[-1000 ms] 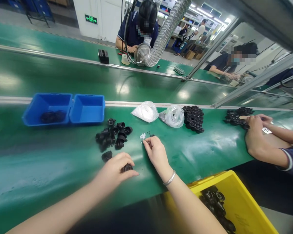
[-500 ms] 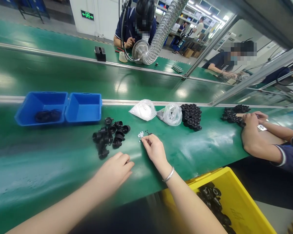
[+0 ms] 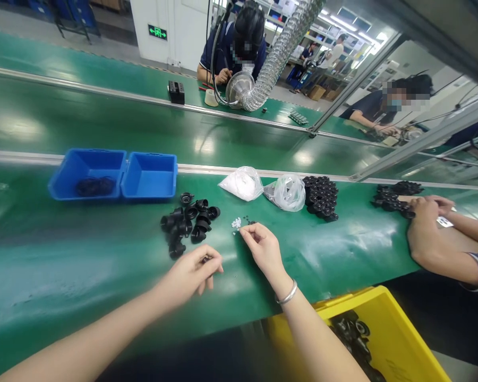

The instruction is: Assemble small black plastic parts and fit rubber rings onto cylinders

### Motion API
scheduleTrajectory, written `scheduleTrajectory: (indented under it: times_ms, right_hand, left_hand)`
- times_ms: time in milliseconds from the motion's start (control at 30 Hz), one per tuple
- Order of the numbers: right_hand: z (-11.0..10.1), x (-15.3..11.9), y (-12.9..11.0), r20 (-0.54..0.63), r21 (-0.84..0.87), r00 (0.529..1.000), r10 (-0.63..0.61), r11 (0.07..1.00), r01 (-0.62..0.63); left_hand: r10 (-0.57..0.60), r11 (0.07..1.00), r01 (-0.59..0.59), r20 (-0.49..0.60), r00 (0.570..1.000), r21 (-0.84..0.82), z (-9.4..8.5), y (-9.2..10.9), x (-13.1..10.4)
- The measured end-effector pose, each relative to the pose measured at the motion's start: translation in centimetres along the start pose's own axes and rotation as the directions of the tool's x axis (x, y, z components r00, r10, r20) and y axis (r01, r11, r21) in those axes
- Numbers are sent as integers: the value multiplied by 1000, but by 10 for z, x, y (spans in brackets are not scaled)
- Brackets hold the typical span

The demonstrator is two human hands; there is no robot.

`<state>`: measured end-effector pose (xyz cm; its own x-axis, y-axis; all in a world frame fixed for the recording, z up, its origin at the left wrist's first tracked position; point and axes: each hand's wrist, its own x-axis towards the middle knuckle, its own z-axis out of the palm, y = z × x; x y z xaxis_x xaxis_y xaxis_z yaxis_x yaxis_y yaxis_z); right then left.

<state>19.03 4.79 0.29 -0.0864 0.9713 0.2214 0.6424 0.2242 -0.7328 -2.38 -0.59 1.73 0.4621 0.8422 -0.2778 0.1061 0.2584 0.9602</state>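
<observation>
My right hand (image 3: 264, 249), with a silver bangle at the wrist, pinches at the edge of a small pile of white pieces (image 3: 236, 223); what its fingertips hold is too small to tell. Tiny black pieces (image 3: 247, 219) lie just beside that pile. To the left, my left hand (image 3: 195, 269) is curled above the green table, its thumb and fingers closed round something small and dark that is mostly hidden. Black curved plastic parts (image 3: 177, 225) lie in a loose group beyond my left hand. Two clear bags (image 3: 242, 183) (image 3: 287, 192) rest behind the small pieces.
Two blue bins (image 3: 87, 172) (image 3: 149, 175) stand at the back left, the left one holding dark items. Black parts (image 3: 321, 197) are stacked right of the bags. A yellow crate (image 3: 406, 331) with black parts is at lower right. A co-worker's hands (image 3: 430, 207) work at far right.
My left hand has turned, and its fingers are now more curled, with a dark bit showing between them. My right hand stays at the white pieces. The whole view has shifted slightly.
</observation>
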Motion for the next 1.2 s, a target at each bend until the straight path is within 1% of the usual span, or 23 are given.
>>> scheduleTrajectory:
  times_ms: [33, 100, 167, 233, 367, 433, 533, 600, 667, 767, 900, 1033, 1200]
  right_hand:
    - [-2, -2, -5, -3, 22, 1000, -2, 1000, 2]
    - [-4, -9, -17, -7, 68, 1000, -30, 997, 30]
    - [-5, -17, -31, 9, 106, 996, -92, 990, 91]
    - [-4, -25, -43, 45, 134, 986, -160, 979, 152]
    - [4, -37, -53, 112, 182, 963, -245, 958, 222]
    - [9, -40, -53, 129, 200, 949, -289, 945, 260]
    - [15, -42, -51, 147, 189, 930, -338, 932, 309]
    - [18, -43, -50, 171, 142, 922, -348, 934, 327]
    - [20, -44, -49, 186, 73, 916, -355, 935, 347]
    - [22, -47, -47, 170, -11, 905, -391, 917, 398]
    - [22, -51, -48, 181, -97, 871, -457, 873, 478]
    - [22, -55, -51, 189, -204, 821, -538, 797, 569]
    - [22, -54, -53, 189, -309, 795, -577, 733, 606]
  left_hand:
    - [-57, 984, 58, 11, 998, -166, 2, 1, 0]
    - [-101, 899, 114, 53, 994, -423, 3, 3, 0]
    - [-92, 812, 126, 89, 992, -569, 3, 4, 0]
    - [-76, 767, 123, 102, 992, -630, 2, 4, 1]
    - [-100, 756, 112, 56, 993, -645, 0, 3, 2]
    - [-101, 743, 117, 62, 993, -659, 0, 3, 3]
    - [-65, 738, 105, 84, 994, -667, 0, 4, 4]
    - [-56, 787, 92, 79, 995, -610, 1, 2, 4]
    - [-69, 855, 91, 62, 996, -511, 2, 0, 4]
    - [-103, 914, 102, 19, 995, -393, 5, -3, 4]
    - [-99, 924, 87, -13, 995, -372, 7, -4, 3]
    - [-104, 933, 95, -10, 994, -348, 6, -5, 3]
    - [-46, 921, 51, 23, 999, -385, 4, -8, 3]
